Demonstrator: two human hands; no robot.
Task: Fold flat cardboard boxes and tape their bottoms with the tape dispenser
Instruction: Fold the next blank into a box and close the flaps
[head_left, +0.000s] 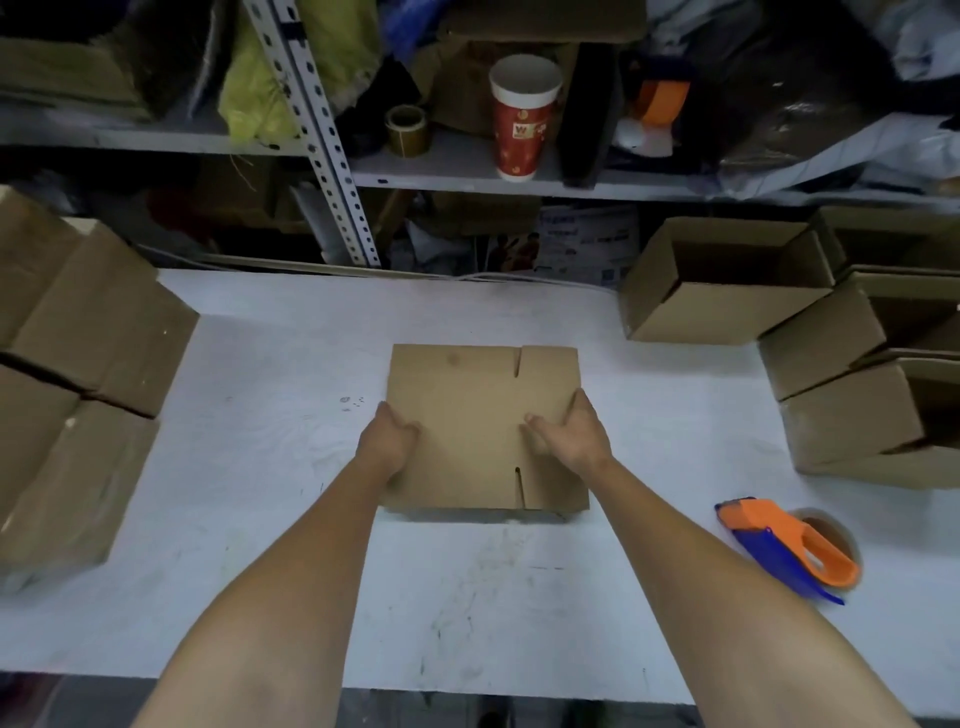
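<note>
A flat brown cardboard box (467, 405) lies in the middle of the white table (291, 364), slots cut in its near and far edges. My left hand (389, 439) grips its left edge, thumb on top and fingers tucked under. My right hand (571, 434) holds the right edge, thumb spread across the top face. An orange and blue tape dispenser (784, 545) lies on the table to the right, away from both hands.
Bundles of flat cardboard (78, 374) are stacked at the left. Several folded open boxes (727, 280) pile up at the right. Behind the table a metal shelf (467, 166) carries a red paper cup (519, 119), a tape roll (408, 124) and bags.
</note>
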